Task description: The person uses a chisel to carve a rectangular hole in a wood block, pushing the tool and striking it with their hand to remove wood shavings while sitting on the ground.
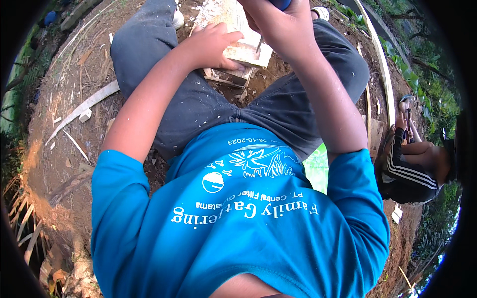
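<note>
A pale wooden block (252, 55) lies between my spread knees, with wood shavings (204, 14) over its far part. My left hand (214, 45) grips the left side of the block, thumb along the near edge and fingers over the top. In my right hand (284, 29) is a blue-handled chisel (280, 4), held above the block. Its thin metal shaft (260, 44) points down to the wood near the right edge; the tip's exact contact is too small to tell. Under the block's near end, more wood pieces (231, 78) show.
At the right, a co-worker (410, 166) in a black striped sleeve sits holding a tool by a long pale wood strip (385, 54). A curved wood strip (92, 102) and offcuts lie on the brown soil (64, 159) at my left. Green plants (432, 94) border the ground.
</note>
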A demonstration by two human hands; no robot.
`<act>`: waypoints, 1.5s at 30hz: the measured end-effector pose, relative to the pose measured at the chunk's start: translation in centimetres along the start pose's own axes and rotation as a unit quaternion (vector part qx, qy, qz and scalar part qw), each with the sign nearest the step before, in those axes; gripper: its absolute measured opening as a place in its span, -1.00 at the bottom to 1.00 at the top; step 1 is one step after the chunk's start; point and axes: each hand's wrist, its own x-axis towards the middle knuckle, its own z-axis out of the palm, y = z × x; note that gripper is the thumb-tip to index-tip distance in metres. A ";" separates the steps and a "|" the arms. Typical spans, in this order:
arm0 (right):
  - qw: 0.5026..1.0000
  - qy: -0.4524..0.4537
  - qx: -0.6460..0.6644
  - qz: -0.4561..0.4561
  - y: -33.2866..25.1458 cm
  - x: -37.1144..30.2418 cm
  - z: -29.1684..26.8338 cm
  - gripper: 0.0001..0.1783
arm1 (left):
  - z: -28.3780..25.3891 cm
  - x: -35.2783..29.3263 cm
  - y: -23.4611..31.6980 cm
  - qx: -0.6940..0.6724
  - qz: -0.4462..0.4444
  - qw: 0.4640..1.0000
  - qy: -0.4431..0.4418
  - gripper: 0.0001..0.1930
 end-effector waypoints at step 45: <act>0.993 0.071 0.095 0.021 -0.5 -1.4 -1.7 -0.52 | -0.3 -0.5 0.2 -0.001 -0.042 0.999 -0.016 -0.18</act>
